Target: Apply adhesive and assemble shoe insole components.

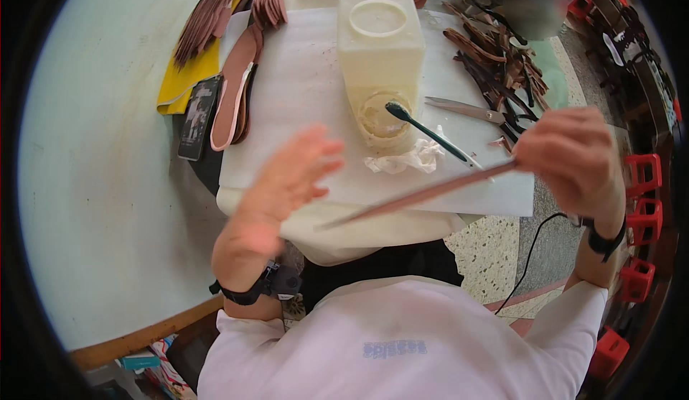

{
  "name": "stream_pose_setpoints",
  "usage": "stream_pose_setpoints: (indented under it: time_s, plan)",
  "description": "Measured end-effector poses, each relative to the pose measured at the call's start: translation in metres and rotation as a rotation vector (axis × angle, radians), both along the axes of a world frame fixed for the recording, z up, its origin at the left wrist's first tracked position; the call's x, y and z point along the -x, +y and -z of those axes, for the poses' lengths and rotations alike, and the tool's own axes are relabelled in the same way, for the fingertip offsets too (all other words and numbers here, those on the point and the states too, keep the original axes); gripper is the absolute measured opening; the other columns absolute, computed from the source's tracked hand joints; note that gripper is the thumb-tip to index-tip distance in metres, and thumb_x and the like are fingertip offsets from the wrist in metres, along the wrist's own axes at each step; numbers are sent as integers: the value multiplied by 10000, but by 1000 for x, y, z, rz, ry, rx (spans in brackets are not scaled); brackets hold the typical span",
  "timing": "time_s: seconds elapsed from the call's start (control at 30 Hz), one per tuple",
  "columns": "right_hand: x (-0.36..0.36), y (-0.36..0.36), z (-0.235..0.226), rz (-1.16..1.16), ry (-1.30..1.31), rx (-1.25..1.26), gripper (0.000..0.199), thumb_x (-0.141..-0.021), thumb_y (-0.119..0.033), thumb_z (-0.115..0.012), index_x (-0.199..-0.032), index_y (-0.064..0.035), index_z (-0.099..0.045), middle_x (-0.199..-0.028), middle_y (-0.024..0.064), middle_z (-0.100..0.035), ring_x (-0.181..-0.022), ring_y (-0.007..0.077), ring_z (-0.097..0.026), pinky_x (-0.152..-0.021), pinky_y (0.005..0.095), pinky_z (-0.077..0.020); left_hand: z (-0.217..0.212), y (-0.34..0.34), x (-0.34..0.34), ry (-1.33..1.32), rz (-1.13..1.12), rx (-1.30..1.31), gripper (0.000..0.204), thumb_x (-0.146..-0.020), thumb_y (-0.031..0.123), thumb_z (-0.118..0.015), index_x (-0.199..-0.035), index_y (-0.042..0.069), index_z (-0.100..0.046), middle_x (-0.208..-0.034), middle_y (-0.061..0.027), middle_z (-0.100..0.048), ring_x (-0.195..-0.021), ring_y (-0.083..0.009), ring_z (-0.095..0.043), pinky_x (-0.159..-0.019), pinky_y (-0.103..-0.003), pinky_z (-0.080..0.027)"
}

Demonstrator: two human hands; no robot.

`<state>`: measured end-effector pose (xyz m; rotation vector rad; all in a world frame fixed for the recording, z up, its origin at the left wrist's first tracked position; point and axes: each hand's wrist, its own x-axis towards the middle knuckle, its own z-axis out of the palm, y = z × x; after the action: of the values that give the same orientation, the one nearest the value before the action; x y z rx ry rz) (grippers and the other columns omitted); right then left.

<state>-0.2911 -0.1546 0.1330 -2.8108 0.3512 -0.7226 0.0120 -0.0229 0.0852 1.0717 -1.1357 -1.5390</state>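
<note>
My left hand is motion-blurred, its fingers indistinct; my right hand hides the near end of the brown strip; a blurred patch obscures the table's far corner.

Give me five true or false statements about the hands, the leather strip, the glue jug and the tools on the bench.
1. The right hand pinches one end of the long thin brown leather strip. True.
2. The left hand grips the strip's other end. False: it is open, off the strip.
3. The green-handled brush rests with its head in the white plastic jug. True.
4. The grey metal scissors lie left of the jug. False: right of it.
5. The crumpled white tissue lies on the white foam sheet. True.
</note>
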Motion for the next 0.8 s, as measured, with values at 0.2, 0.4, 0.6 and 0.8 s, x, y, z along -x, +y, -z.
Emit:
stream_pose_setpoints:
  time_s: [0.2,0.4,0.6,0.8]
  plan:
    - [-30,17,13,-62,71,30,204,-634,12,-663,-824,-1,-588,-691,73,-554,-591,214,-557,-484,304,-435,28,3,20,62,508,-296,864,-765,214,-747,-1432,70,-216,-1265,-60,-443,-1138,-161,-438,-937,-288,-369]
    - [-30,20,58,370,-301,138,255,-731,54,-649,-976,18,-588,-999,153,-577,-863,279,-580,-720,327,-484,45,16,12,273,275,-331,602,-836,51,-629,-1369,52,-349,-1121,-29,-527,-978,-123,-500,-873,-272,-404]
    - [-24,40,119,622,-156,-201,380,-773,14,-642,-1135,-19,-531,-1109,149,-546,-931,281,-559,-778,352,-475,67,28,-4,380,136,-321,471,-812,127,-654,-1235,18,-476,-1129,-49,-530,-939,-126,-508,-818,-244,-414]
    - [-35,38,140,561,-38,-165,442,-790,36,-572,-1223,-25,-506,-1025,173,-563,-864,313,-570,-734,350,-477,76,31,-14,378,87,-241,518,-785,182,-627,-1243,-1,-468,-1152,-95,-528,-956,-157,-515,-783,-273,-415]
